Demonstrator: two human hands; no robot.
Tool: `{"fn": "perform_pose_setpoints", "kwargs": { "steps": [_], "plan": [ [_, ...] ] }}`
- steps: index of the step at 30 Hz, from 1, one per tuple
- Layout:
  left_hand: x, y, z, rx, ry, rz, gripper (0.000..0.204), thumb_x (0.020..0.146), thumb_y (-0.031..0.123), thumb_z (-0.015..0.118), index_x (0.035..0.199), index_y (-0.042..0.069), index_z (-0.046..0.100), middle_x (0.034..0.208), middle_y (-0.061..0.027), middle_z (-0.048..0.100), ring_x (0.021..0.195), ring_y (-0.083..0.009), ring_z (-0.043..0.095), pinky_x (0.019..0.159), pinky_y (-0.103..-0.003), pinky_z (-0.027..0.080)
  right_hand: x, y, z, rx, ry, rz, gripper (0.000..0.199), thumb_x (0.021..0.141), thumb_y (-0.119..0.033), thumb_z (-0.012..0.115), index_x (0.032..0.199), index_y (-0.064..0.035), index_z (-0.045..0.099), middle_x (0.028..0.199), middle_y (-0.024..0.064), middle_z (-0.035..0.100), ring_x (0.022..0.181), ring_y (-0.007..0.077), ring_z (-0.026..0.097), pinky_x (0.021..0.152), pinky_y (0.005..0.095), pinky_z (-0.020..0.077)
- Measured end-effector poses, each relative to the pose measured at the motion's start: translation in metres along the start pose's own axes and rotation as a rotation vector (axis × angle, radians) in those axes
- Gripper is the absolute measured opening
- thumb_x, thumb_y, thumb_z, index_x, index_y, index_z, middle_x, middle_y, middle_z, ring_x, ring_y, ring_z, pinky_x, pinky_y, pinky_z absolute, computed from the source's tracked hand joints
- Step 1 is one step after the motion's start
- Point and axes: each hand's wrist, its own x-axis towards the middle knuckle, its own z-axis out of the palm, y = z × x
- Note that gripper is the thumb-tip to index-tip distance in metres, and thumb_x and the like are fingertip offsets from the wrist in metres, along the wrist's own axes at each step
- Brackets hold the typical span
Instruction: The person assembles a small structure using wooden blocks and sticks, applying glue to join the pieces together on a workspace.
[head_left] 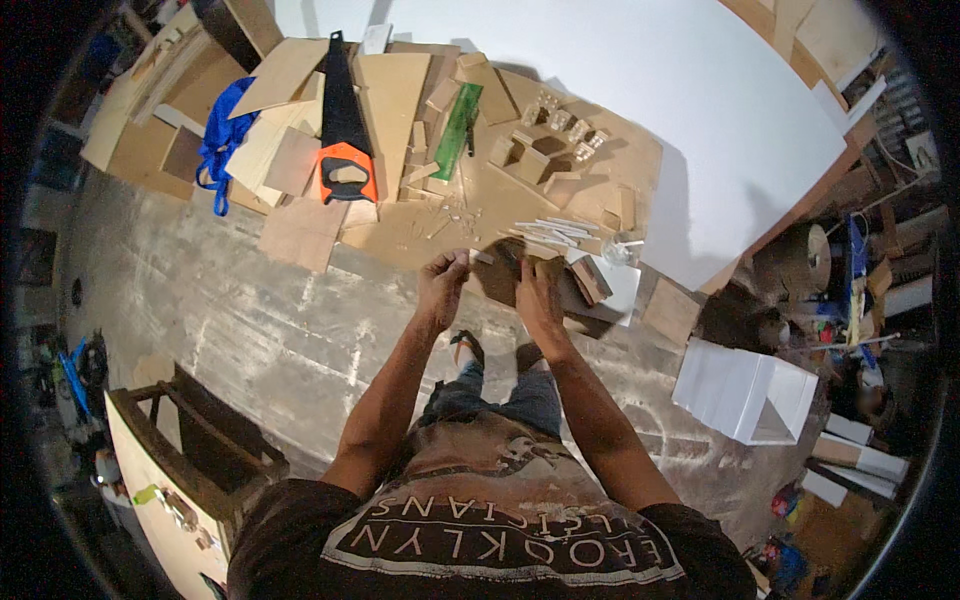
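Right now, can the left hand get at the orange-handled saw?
Probably yes: the saw lies beyond and to the left of the left hand, its handle toward the person and uncovered. But that hand seems to pinch a small pale piece, which might need putting down first.

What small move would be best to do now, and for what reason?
Probably bring the left grip a little nearer to the right grip: the left one pinches a small pale piece, its free end points toward the right, and a gap separates the two. Whether the right holds anything is unclear.
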Motion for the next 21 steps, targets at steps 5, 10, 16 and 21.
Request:
{"fn": "perform_pose_setpoints", "kwargs": {
  "steps": [5, 10, 16, 21],
  "plan": [
    [-0.033, 0.035, 0.038, -0.378, 0.049, -0.002, 0.011, 0.094, 0.002, 0.061, 0.104, 0.0, 0.065, 0.089, -0.0033, 0.063, 0.08, -0.0132, 0.059, 0.074, -0.023, 0.049, 0.0, -0.004, -0.029, 0.029, 0.133, -0.084, 0.036, 0.093, -0.011, 0.058, 0.128, -0.002, 0.056, 0.123, 0.0191, 0.058, 0.11, 0.0327, 0.058, 0.092, 0.0395, 0.0478],
    [-0.05, 0.037, 0.083, -0.473, 0.057, 0.044, 0.012, 0.092, 0.0, 0.061, 0.103, 0.002, 0.064, 0.091, -0.0047, 0.066, 0.083, -0.0149, 0.062, 0.078, -0.026, 0.05, 0.009, -0.018, -0.116, 0.812, -0.046, -0.131, 0.024, 0.094, -0.012, 0.063, 0.113, 0.0011, 0.064, 0.098, 0.0103, 0.069, 0.085, 0.0144, 0.064, 0.073, 0.0268, 0.0486],
    [-0.066, 0.037, 0.162, -0.488, 0.143, 0.033, 0.011, 0.091, 0.008, 0.066, 0.101, 0.005, 0.066, 0.089, -0.0032, 0.066, 0.082, -0.0146, 0.062, 0.079, -0.029, 0.05, 0.034, 0.019, -0.173, 1.078, -0.343, -0.316, 0.021, 0.093, -0.007, 0.063, 0.113, -0.0001, 0.066, 0.106, 0.008, 0.066, 0.092, 0.0131, 0.062, 0.079, 0.0271, 0.0499],
    [-0.069, 0.026, 0.203, -0.447, 0.112, 0.046, 0.016, 0.09, 0.012, 0.069, 0.103, 0.004, 0.065, 0.087, -0.0034, 0.067, 0.079, -0.0133, 0.063, 0.07, -0.027, 0.051, 0.049, 0.064, -0.19, 1.119, -0.354, -0.479, 0.018, 0.091, -0.006, 0.063, 0.107, 0.0028, 0.067, 0.095, 0.007, 0.067, 0.084, 0.0106, 0.062, 0.073, 0.0253, 0.0491]
  ]
}}
